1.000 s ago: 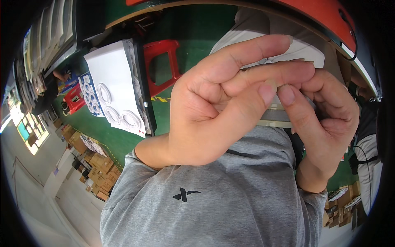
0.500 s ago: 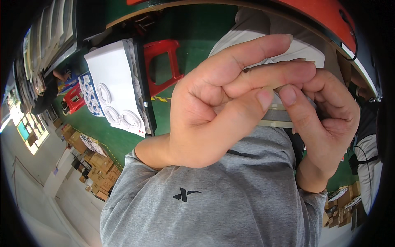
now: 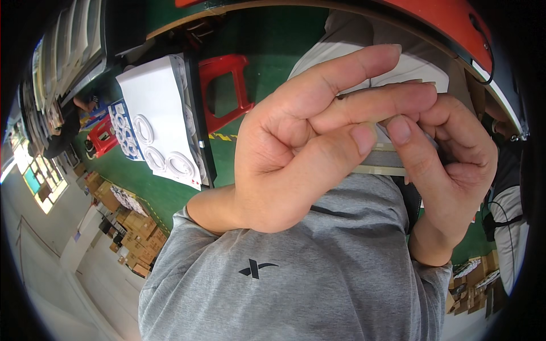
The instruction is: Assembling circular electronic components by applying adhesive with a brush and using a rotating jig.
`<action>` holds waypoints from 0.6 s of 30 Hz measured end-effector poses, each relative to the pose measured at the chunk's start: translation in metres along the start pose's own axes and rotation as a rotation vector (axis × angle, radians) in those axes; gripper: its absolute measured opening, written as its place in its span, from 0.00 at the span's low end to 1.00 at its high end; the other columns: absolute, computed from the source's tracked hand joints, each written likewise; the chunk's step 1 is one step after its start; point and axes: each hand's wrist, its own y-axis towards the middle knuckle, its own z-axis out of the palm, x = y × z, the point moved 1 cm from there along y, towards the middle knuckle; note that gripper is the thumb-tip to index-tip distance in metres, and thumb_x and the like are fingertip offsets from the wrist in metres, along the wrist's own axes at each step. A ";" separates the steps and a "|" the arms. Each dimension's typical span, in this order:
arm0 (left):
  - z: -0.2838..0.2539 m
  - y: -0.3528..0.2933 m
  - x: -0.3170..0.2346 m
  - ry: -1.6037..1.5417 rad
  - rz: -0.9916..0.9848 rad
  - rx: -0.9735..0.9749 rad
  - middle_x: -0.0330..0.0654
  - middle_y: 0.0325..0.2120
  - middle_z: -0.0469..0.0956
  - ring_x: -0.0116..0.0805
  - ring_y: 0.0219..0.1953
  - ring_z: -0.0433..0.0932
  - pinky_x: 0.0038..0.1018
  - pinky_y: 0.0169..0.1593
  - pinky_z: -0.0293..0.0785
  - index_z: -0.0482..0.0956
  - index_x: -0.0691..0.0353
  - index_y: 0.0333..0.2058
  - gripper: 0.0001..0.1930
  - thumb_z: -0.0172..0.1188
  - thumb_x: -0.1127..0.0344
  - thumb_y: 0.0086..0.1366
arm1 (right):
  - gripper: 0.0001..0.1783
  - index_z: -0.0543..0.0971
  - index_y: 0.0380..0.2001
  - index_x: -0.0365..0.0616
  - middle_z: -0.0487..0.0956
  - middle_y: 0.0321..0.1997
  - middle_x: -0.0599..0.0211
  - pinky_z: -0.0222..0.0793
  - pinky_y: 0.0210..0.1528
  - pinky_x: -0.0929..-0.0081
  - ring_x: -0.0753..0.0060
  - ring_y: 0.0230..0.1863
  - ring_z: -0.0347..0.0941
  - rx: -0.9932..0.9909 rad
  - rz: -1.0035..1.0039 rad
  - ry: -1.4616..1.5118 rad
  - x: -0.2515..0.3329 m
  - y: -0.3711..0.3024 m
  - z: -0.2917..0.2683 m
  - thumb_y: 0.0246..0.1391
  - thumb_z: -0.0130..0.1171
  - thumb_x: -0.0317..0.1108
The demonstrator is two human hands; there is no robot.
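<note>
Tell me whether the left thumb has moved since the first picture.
Yes, slightly: against the unmoved red plastic stool, the left thumb has shifted down and a little left in the picture, widening its gap from the right thumb.

Left hand (image 3: 296, 153) close beside right hand (image 3: 446, 165), grey shirt (image 3: 318, 290) near (red stool (image 3: 223, 65) farther left)

This is looking like a factory workshop: brown cardboard boxes (image 3: 139, 232) are standing stacked, yellow-and-black tape (image 3: 222, 137) is crossing the green floor (image 3: 225, 162), round white coils (image 3: 180, 165) are lying together.
</note>
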 end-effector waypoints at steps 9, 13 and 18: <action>-0.001 0.001 0.000 0.047 0.005 0.009 0.62 0.61 0.75 0.46 0.64 0.75 0.33 0.68 0.69 0.54 0.77 0.71 0.27 0.42 0.82 0.74 | 0.07 0.80 0.40 0.33 0.77 0.27 0.78 0.51 0.25 0.91 0.94 0.24 0.63 -0.006 0.003 0.026 0.000 0.000 0.001 0.59 0.66 0.21; 0.000 0.001 0.000 0.040 0.011 0.002 0.62 0.60 0.75 0.46 0.64 0.75 0.34 0.68 0.69 0.54 0.77 0.71 0.28 0.42 0.81 0.74 | 0.06 0.80 0.39 0.34 0.77 0.27 0.78 0.51 0.25 0.90 0.94 0.24 0.63 -0.014 0.014 0.029 0.001 -0.001 0.001 0.59 0.66 0.21; 0.005 0.001 -0.010 -0.047 -0.135 -0.075 0.61 0.62 0.74 0.45 0.66 0.73 0.34 0.70 0.67 0.53 0.75 0.72 0.29 0.41 0.80 0.73 | 0.05 0.80 0.38 0.35 0.79 0.27 0.77 0.51 0.25 0.90 0.94 0.23 0.63 -0.026 0.048 0.012 0.003 -0.001 0.000 0.60 0.66 0.22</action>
